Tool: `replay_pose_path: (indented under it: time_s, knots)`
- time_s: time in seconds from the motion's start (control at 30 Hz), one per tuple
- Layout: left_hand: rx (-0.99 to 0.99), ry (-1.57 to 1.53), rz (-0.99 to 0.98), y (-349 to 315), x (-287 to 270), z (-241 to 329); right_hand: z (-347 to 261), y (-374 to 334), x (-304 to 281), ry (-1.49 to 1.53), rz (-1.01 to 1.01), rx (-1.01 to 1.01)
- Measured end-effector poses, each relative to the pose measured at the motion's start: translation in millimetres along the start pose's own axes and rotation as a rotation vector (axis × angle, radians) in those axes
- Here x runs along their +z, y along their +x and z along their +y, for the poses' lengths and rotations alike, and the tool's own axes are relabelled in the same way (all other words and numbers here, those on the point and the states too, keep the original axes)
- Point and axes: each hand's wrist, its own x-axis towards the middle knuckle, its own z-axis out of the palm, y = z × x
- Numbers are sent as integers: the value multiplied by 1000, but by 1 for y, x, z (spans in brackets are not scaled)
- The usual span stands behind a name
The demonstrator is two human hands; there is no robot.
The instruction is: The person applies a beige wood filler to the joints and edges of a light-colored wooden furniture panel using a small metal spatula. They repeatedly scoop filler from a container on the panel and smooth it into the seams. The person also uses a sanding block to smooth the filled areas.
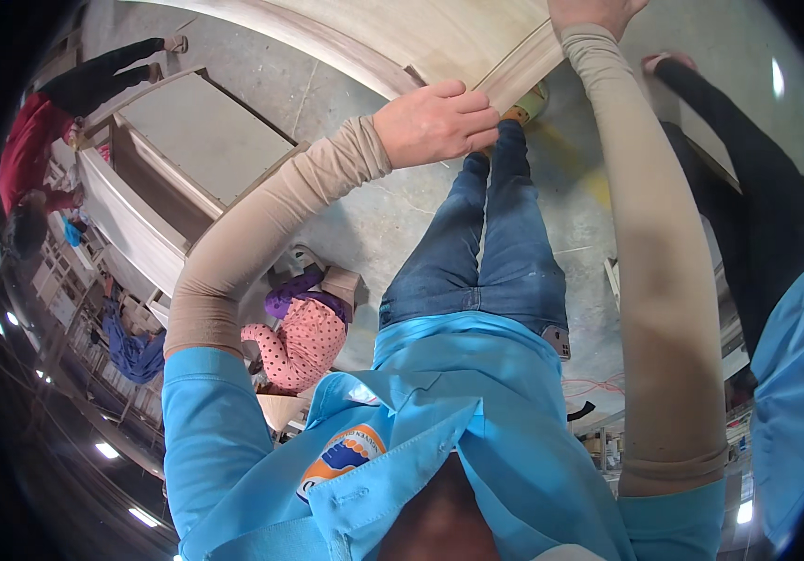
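Observation:
A large pale wooden furniture piece [364, 42] spans the top of the head view, with a straight wooden rail [523, 67] along its near side. My left hand [439, 123] is at the near end of that rail, its fingers curled closed over the wood; the fingertips are hidden beneath. My right hand [596, 13] is farther off, by the rail's far end at the upper picture edge. Its fingers are mostly cut off there, so their grip does not show. Beige sleeves cover both forearms.
To the left stands a wooden cabinet carcass [205, 140], with a person in red [32, 150] beside it. Someone in a pink dotted top [304, 346] is low down behind me on the left. A co-worker in blue [799, 374] stands close on my right. The floor [374, 210] is grey concrete.

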Motion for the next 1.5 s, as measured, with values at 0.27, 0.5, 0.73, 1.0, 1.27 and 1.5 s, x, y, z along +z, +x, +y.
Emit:
replay_pose_path:
  time_s: [0.27,0.5,0.73,1.0,1.27,1.5]
  knots:
    - [-19,-7,-43,-14,-13,-28,3,2,-5,-9,7,20]
    - [-141,62,-15,-35,-29,-49,5,1,-5,-15,29,14]
    - [-201,-96,64,-17,-33,-25,4,2,-5,-1,16,13]
    - [-156,-140,69,-2,-8,-8,1,1,-3,-19,26,24]
    - [-43,-98,21,7,-8,-4,4,2,-4,-8,22,27]
    - [11,-28,-2,5,-8,0,0,0,0,9,11,33]
